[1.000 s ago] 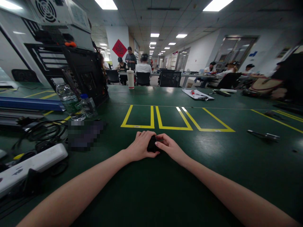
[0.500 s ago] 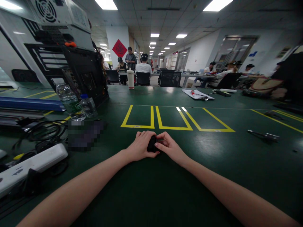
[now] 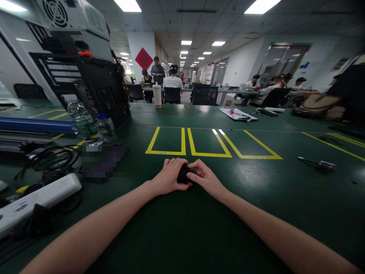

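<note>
A small, dark, rounded black object (image 3: 182,176) is between my two hands, just above or on the green table; its exact kind is hidden by my fingers. My left hand (image 3: 171,176) is closed around it from the left, fingers over the top and thumb underneath. From the right, my right hand (image 3: 204,176) pinches at the object's right edge with thumb and fingertips. Whether something small is between those fingertips is too dark to tell. Beyond both hands, yellow tape outlines (image 3: 211,155) mark the green table (image 3: 182,236).
On the left stand a water bottle (image 3: 82,121), a small blue-capped bottle (image 3: 106,128) and computer cases (image 3: 99,87). A white power strip (image 3: 42,199) lies among cables (image 3: 47,163). A metal tool (image 3: 318,163) lies right; a clipboard (image 3: 235,114) and white tumbler (image 3: 157,96) are farther back.
</note>
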Tool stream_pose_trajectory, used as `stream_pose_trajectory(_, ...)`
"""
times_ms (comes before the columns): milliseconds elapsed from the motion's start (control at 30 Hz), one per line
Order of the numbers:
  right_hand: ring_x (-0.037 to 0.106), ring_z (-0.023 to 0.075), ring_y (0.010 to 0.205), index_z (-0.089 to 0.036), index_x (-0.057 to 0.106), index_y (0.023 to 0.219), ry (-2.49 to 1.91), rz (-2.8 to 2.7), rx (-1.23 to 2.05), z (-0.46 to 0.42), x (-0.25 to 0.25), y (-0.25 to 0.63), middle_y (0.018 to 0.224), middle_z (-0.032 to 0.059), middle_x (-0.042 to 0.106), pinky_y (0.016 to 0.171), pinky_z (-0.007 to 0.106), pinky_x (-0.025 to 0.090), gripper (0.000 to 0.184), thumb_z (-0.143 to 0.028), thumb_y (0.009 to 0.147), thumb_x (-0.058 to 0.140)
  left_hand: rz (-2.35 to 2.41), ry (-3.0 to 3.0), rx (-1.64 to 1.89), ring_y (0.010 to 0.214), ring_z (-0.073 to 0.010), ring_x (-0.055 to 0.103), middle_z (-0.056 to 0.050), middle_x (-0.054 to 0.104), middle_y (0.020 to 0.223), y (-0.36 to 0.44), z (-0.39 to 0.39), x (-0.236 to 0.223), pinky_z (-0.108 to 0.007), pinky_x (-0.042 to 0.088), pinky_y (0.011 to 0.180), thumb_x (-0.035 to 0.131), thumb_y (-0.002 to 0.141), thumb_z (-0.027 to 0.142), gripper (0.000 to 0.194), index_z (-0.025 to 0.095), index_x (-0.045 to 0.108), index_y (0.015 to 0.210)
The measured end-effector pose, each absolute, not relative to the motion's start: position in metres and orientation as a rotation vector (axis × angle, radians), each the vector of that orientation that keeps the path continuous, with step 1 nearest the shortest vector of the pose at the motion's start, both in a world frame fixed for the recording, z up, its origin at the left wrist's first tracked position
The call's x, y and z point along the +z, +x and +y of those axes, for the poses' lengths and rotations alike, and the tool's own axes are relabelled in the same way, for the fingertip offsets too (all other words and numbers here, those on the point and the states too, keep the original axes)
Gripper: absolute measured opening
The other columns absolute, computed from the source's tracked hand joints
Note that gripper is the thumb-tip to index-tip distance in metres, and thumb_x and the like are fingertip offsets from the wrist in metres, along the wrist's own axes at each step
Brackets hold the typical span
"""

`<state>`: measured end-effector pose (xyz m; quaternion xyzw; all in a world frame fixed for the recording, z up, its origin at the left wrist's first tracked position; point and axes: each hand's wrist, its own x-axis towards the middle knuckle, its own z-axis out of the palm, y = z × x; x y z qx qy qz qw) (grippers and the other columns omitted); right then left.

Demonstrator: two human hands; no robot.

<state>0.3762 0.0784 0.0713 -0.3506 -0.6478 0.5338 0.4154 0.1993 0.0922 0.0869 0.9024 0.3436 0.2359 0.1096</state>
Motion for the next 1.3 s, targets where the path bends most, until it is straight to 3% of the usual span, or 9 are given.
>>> stream_pose_trajectory(267,0.053,0.0181,0.096,-0.021,0.046,0.099,-0.988,-1.661,1.316,0.078,0.076,0.376,0.102,0.0029,0.052,0.082,0.037,0.046,0.023,-0.025,0.078,0.054,0.997,2.639,0.653,0.096,-0.0228,0.047,-0.007,0.049,0.108,0.198,0.088,0.095,-0.036,0.033,0.083,0.06,0.07,0.04,0.052,0.02,0.036,0.112)
stream_pose_trajectory(667,0.054,0.0168,0.091,-0.023,0.046,0.093,-0.898,-1.657,1.289,0.077,0.073,0.375,0.093,0.0006,0.052,0.075,0.033,0.047,0.019,-0.024,0.076,0.055,1.029,2.652,0.72,0.093,-0.0234,0.048,-0.007,0.05,0.104,0.201,0.092,0.086,-0.037,0.033,0.08,0.063,0.067,0.041,0.054,0.02,0.037,0.11)
stream_pose_trajectory(833,0.053,0.0178,0.095,-0.023,0.046,0.098,-0.944,-1.664,1.288,0.077,0.075,0.375,0.103,0.0022,0.05,0.08,0.036,0.046,0.022,-0.024,0.077,0.053,0.998,2.638,0.679,0.094,-0.0234,0.048,-0.006,0.05,0.104,0.2,0.091,0.091,-0.037,0.033,0.081,0.06,0.069,0.041,0.052,0.02,0.037,0.111)
stream_pose_trajectory(1300,0.051,0.0175,0.097,-0.022,0.048,0.092,-0.958,-1.7,1.19,0.071,0.079,0.374,0.097,0.0009,0.051,0.082,0.036,0.047,0.014,-0.025,0.079,0.052,1.032,2.63,0.691,0.095,-0.0231,0.048,-0.006,0.05,0.107,0.2,0.092,0.089,-0.037,0.033,0.083,0.062,0.068,0.041,0.055,0.02,0.037,0.112)
